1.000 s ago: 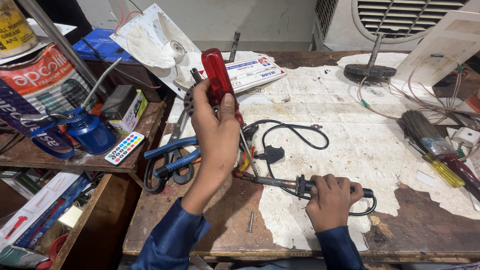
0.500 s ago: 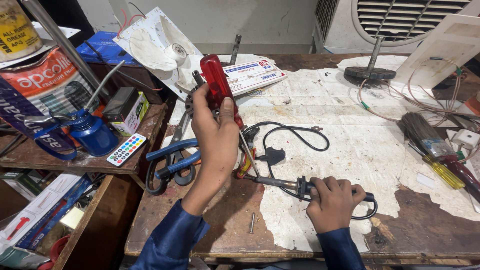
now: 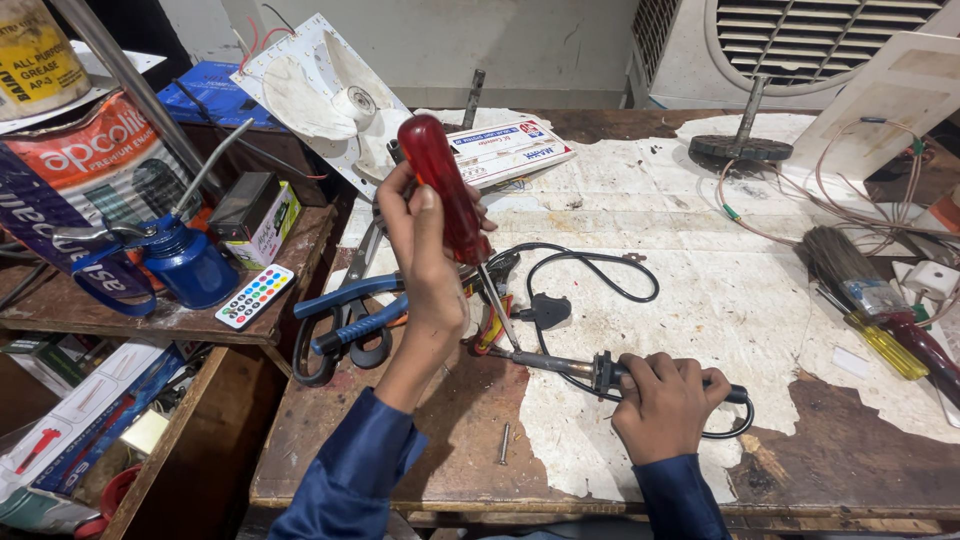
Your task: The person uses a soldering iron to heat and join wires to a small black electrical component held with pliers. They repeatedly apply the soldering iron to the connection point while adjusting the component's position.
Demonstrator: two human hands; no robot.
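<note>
My left hand (image 3: pixel 425 265) grips the red handle of a screwdriver (image 3: pixel 445 190), held almost upright with its shaft slanting down to the metal front end of a soldering iron (image 3: pixel 560 363). My right hand (image 3: pixel 665 405) is closed over the iron's black handle and presses it flat on the worn wooden table (image 3: pixel 420 440). The iron's black cord (image 3: pixel 590 275) loops away behind it toward a black plug (image 3: pixel 548 310). A loose screw (image 3: pixel 505 443) lies on the table just in front of my left forearm.
Blue-handled pliers (image 3: pixel 345 320) and scissors lie left of my left hand. A side shelf holds a blue oil can (image 3: pixel 185 262), a small box and a remote (image 3: pixel 255 296). A brush (image 3: pixel 850 270) and yellow and red screwdrivers (image 3: pixel 895 345) lie at right; a cooler (image 3: pixel 800 50) stands behind.
My left hand has tilted the red screwdriver slightly more upright over the iron's front end. My right hand stays on the iron's handle.
</note>
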